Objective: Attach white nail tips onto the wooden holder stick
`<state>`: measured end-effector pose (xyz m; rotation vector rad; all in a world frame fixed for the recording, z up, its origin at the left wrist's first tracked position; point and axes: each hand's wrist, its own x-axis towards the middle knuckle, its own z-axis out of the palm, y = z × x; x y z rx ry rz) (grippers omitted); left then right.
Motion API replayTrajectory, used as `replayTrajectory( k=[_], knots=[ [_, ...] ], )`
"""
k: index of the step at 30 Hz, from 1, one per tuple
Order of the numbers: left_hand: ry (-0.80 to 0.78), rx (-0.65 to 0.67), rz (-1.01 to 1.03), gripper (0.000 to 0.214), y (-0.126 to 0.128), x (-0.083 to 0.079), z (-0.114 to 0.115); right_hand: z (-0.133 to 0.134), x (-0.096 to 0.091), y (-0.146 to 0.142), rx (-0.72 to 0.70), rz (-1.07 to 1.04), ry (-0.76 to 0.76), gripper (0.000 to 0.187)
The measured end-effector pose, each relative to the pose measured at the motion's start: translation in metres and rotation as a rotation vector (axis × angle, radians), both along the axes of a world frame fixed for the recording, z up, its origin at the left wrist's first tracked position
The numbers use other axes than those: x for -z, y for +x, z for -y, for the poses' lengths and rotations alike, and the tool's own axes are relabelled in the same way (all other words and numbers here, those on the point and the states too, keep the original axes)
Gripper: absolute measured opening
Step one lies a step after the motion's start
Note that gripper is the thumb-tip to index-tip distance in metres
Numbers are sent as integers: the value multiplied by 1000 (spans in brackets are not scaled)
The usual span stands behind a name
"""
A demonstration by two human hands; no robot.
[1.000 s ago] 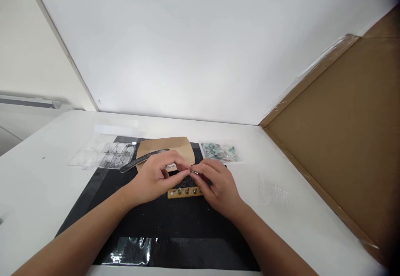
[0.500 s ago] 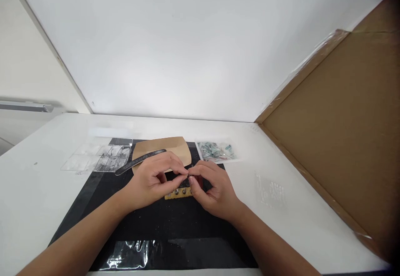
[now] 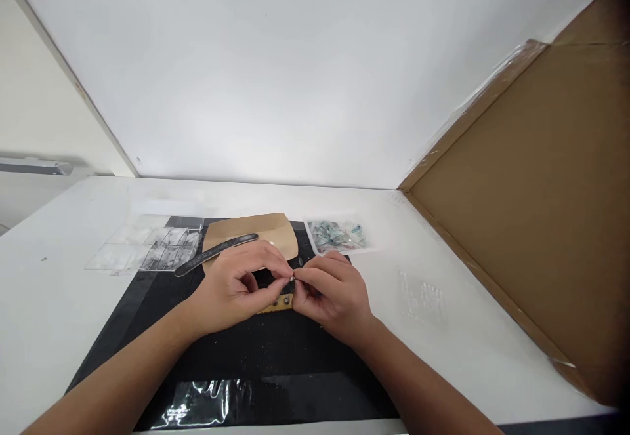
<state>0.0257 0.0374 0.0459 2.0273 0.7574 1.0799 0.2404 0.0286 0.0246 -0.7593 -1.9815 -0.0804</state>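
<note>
Right hand (image 3: 339, 297) curls inward, hiding more yellow strip (image 3: 281, 304).
Left hand (image 3: 241, 281) meets it, fingertips together pinching tiny piece (image 3: 292, 279); handling continues.

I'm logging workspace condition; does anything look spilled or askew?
Pale specks dot the black mat like loose debris; the glossy clear strip along the near edge looks rumpled. The nail file slants behind the left hand, overhanging the brown paper.

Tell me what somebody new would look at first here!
Probably the left hand and right hand, meeting mid-picture at a tiny thing too small to make out. Next, perhaps the big brown cardboard panel along the picture's right side. Then the black mat under the hands, standing out against the white table.
</note>
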Motion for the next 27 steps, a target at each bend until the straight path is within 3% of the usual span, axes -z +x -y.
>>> replayTrajectory(
  k=[11,17,27],
  knots=[
    [-21,12,0,20,1,0,1,4,-3,4,137,144,119,19],
    [-60,-47,-11,21,6,-5,5,6,-8,5,138,207,186,16],
    [-158,-113,-55,18,8,-7,8,8,-13,8,145,311,167,20]
  ],
)
